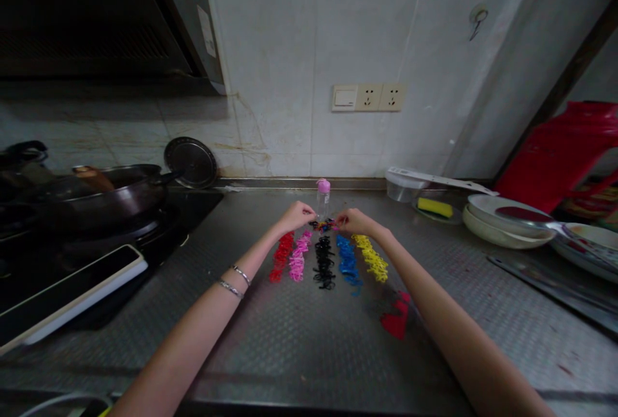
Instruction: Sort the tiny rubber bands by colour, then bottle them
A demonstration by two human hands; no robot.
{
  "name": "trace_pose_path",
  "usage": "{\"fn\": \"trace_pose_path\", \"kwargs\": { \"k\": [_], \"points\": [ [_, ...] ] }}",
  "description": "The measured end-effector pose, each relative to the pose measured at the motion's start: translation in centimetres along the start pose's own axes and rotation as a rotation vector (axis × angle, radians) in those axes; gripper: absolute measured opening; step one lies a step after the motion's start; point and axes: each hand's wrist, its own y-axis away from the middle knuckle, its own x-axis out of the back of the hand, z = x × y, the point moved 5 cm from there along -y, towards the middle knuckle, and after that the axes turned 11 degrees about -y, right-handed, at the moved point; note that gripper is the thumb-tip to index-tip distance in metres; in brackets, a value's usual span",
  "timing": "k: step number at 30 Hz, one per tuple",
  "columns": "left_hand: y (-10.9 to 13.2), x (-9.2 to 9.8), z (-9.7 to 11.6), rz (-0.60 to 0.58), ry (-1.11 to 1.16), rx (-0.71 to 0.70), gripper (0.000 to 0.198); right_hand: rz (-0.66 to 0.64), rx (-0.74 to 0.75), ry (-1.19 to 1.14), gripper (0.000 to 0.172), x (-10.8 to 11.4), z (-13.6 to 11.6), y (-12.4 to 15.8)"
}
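Observation:
A small heap of mixed-colour elastic bands (322,226) lies between my two hands. My left hand (296,216) is at the heap's left edge with thumb and fingertips pinched; whatever it holds is too small to make out. On the right edge, my right hand (358,221) also has its fingers closed over the bands, and its fingertips hide what is in them. Rows of bands run towards me: red (282,257), pink (300,256), black (324,264), blue (347,262) and yellow (371,257). Just behind the heap stands a clear bottle (322,199) with a pink cap.
A red heart-shaped piece (396,319) lies by my right forearm. To the left are a pan (111,201) on the stove and a long white-edged device (77,295). At right: a yellow sponge (435,207), stacked bowls (502,227), a knife (550,288) and a red thermos (555,153).

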Motion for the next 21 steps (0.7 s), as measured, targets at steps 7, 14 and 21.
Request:
{"fn": "trace_pose_path", "kwargs": {
  "k": [7,14,21],
  "points": [
    [-0.1,0.8,-1.8,0.006,0.046,0.084,0.028,0.012,-0.020,0.021,0.023,-0.4,-0.1,0.0],
    [-0.1,1.5,-2.8,0.007,0.047,0.125,0.029,0.061,-0.024,-0.006,0.029,1.3,-0.5,0.2],
    [-0.3,0.9,-4.2,0.007,0.045,0.144,0.027,0.098,0.051,-0.121,0.023,1.5,-3.3,0.1]
  ]
}}
